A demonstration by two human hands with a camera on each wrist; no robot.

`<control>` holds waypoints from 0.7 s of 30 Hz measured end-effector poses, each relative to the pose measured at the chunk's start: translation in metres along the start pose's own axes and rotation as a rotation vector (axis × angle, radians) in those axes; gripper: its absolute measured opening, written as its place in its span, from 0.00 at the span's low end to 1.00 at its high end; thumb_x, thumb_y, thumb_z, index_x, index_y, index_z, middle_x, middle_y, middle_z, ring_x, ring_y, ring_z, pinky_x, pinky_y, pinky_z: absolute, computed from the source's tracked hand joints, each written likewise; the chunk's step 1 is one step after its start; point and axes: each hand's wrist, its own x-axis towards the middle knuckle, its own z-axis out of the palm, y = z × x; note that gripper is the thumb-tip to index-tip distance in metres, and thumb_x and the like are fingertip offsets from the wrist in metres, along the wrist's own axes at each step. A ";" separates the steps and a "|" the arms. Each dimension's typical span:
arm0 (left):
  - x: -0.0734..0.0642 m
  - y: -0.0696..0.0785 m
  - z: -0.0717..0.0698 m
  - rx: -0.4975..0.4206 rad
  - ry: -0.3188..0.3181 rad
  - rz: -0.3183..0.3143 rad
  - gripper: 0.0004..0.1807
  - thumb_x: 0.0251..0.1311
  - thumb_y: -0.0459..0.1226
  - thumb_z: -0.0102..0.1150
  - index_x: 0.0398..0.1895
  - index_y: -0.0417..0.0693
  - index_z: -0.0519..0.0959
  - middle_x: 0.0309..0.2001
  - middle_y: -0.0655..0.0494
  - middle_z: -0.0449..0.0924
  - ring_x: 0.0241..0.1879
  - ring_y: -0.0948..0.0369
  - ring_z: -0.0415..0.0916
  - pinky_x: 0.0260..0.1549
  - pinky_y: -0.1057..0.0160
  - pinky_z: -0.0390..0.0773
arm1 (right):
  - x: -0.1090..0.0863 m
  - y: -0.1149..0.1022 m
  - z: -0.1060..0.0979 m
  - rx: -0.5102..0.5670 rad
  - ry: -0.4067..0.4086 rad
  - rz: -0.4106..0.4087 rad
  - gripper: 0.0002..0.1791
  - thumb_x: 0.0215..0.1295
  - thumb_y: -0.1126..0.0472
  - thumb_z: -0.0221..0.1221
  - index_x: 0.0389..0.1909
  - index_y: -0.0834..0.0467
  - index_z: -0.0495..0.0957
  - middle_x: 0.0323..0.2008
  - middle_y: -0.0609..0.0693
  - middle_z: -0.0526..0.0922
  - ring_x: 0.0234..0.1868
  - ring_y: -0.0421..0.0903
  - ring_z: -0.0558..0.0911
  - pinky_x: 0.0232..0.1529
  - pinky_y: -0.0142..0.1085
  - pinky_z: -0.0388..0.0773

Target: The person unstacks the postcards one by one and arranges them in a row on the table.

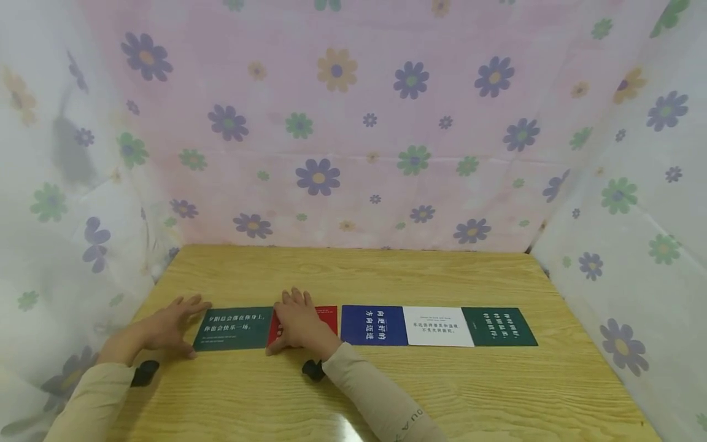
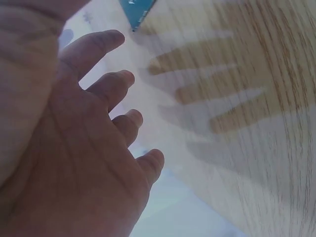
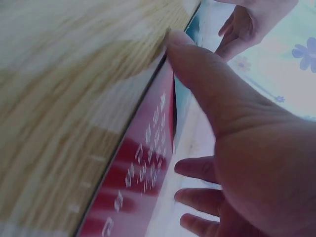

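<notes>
My left hand (image 1: 160, 331) is spread at the left end of a green card (image 1: 234, 328) with white text, its thumb near the lower left corner. In the left wrist view its fingers (image 2: 106, 91) stand apart above the wood, and just a card corner shows. Over a red card (image 1: 326, 319) lies my right hand (image 1: 301, 322), hiding much of it. The right thumb (image 3: 190, 57) touches the edge close to where red meets green, while the other fingers reach past the far edge. A blue card (image 1: 374, 325) lies right of the red one, a narrow gap between.
Farther right along the row lie a white card (image 1: 439, 326) and a dark green card (image 1: 499, 326), edge to edge with the blue one. All rest on a wood-grain table (image 1: 442, 393). Flowered cloth (image 1: 353, 135) rises behind it and along both sides.
</notes>
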 end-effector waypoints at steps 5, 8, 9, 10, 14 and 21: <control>-0.001 0.003 0.008 -0.080 0.053 0.014 0.55 0.44 0.46 0.81 0.73 0.32 0.63 0.74 0.22 0.49 0.70 0.18 0.39 0.59 0.16 0.48 | -0.002 0.010 0.000 0.057 0.017 -0.026 0.41 0.68 0.35 0.60 0.76 0.50 0.64 0.79 0.50 0.58 0.81 0.50 0.52 0.81 0.49 0.50; 0.002 0.007 0.017 -0.099 0.111 0.038 0.49 0.54 0.47 0.75 0.74 0.32 0.63 0.75 0.24 0.53 0.71 0.21 0.44 0.60 0.18 0.53 | -0.006 0.021 -0.002 0.117 0.032 -0.028 0.37 0.73 0.40 0.57 0.77 0.51 0.63 0.80 0.51 0.57 0.82 0.51 0.51 0.81 0.50 0.47; 0.004 0.009 0.020 -0.094 0.133 0.053 0.47 0.57 0.47 0.73 0.73 0.32 0.63 0.74 0.24 0.54 0.71 0.22 0.45 0.60 0.19 0.55 | -0.008 0.025 -0.002 0.137 0.042 -0.028 0.37 0.74 0.41 0.56 0.78 0.51 0.62 0.80 0.52 0.57 0.82 0.51 0.51 0.81 0.51 0.47; 0.006 0.011 0.022 -0.092 0.160 0.074 0.45 0.60 0.47 0.71 0.73 0.31 0.64 0.73 0.24 0.55 0.71 0.22 0.47 0.60 0.20 0.56 | -0.009 0.029 -0.002 0.152 0.055 -0.025 0.36 0.75 0.41 0.55 0.78 0.51 0.62 0.80 0.52 0.57 0.82 0.52 0.50 0.81 0.51 0.46; 0.018 0.027 0.031 -0.090 0.247 0.120 0.40 0.67 0.45 0.64 0.73 0.29 0.63 0.73 0.24 0.57 0.72 0.23 0.48 0.62 0.21 0.55 | -0.014 0.052 -0.003 0.204 0.123 -0.020 0.35 0.77 0.43 0.52 0.78 0.54 0.61 0.80 0.54 0.56 0.82 0.54 0.51 0.80 0.54 0.47; 0.039 0.060 0.045 0.005 0.342 0.090 0.41 0.74 0.50 0.55 0.78 0.33 0.56 0.76 0.28 0.55 0.76 0.29 0.45 0.68 0.24 0.44 | -0.022 0.099 -0.008 0.294 0.225 -0.008 0.35 0.80 0.44 0.47 0.79 0.58 0.57 0.80 0.59 0.54 0.81 0.58 0.51 0.80 0.56 0.47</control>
